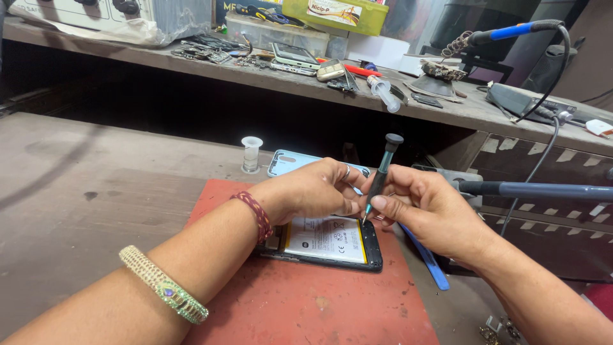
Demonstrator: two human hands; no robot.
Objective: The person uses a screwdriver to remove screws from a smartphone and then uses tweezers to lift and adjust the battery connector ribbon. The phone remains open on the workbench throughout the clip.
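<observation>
Opened phone (332, 243) lies back-up on a red mat (306, 300) on the table (76, 191), cover off, white-labelled battery showing. Left hand (316, 191) rests curled over the phone's upper left part, thumb and forefinger pinched together at the top edge, right beside the screwdriver tip; what they pinch is too small to tell. Ring on one left finger, red braided band at the wrist, pale beaded bracelet further up the forearm.

Right hand (421, 207) pinches a small screwdriver (381, 176) between thumb and fingers, held nearly upright, leaning slightly, dark cap on top, tip down at the phone's top edge near the upper right corner. The two hands nearly touch at the fingertips.

Pale blue back cover (290, 163) lies flat just behind the left hand, partly hidden by it. Small clear bottle (251, 154) stands upright left of the cover, off the mat. Blue flat pry tool (428, 259) lies under the right hand, running off the mat's right edge. A dark rod with a cable (543, 190) sticks in from the right, near the right wrist.

Raised shelf (287, 80) behind carries cluttered phone parts, a syringe (384, 92), a blue-handled soldering iron (511, 30) in its stand, plastic boxes.
</observation>
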